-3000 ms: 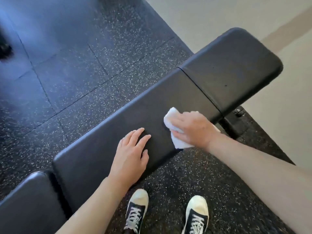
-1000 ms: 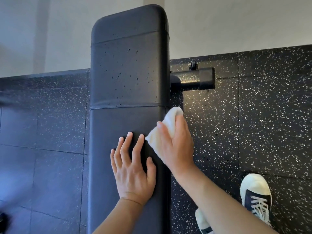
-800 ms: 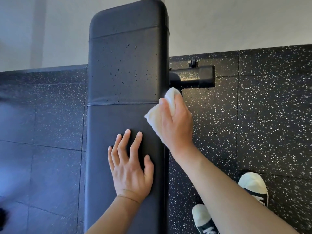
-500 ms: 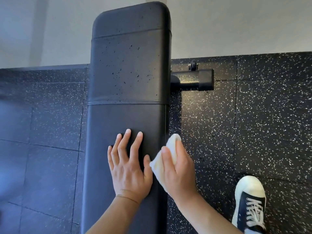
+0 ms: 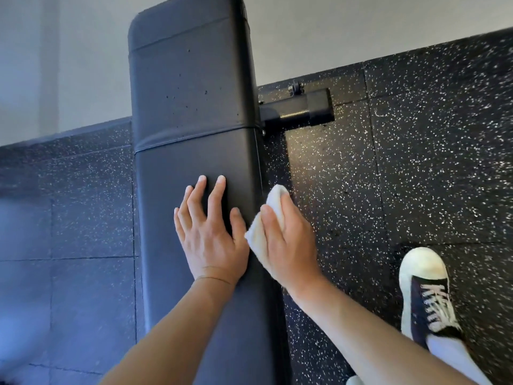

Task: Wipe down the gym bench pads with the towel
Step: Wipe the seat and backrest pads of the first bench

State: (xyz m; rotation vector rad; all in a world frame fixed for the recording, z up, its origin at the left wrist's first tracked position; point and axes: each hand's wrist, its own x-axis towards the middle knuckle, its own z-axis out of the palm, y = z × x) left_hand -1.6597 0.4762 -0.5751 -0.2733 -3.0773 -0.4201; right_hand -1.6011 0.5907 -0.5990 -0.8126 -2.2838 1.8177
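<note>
Head view of the bench point(image 5: 194, 162) seen lengthwise, its two black pads meeting at a seam. The left hand point(image 5: 209, 232) lies flat on the top of the near pad, fingers straight and slightly spread, holding nothing; it has not shifted over the past second and appears to serve as a brace. The right hand point(image 5: 288, 243) grips the folded white towel point(image 5: 266, 218), fingers curled over it, and presses it against the right side edge of the near pad, just beside the left thumb. About a second ago the towel was higher along this edge, close to the seam and near the black frame bar point(image 5: 298, 108) that juts out to the right; it has since travelled down towards the person, then crept slightly forward again. The motion reads as back-and-forth strokes along the side face of the near pad. In terms of the task, the side edge of this pad is judged to be under way, while the far pad point(image 5: 188, 79), still showing dark specks on its top, seems not yet reached. One shoe point(image 5: 424, 293) stands on the speckled rubber floor point(image 5: 430, 162) to the right of the bench.
</note>
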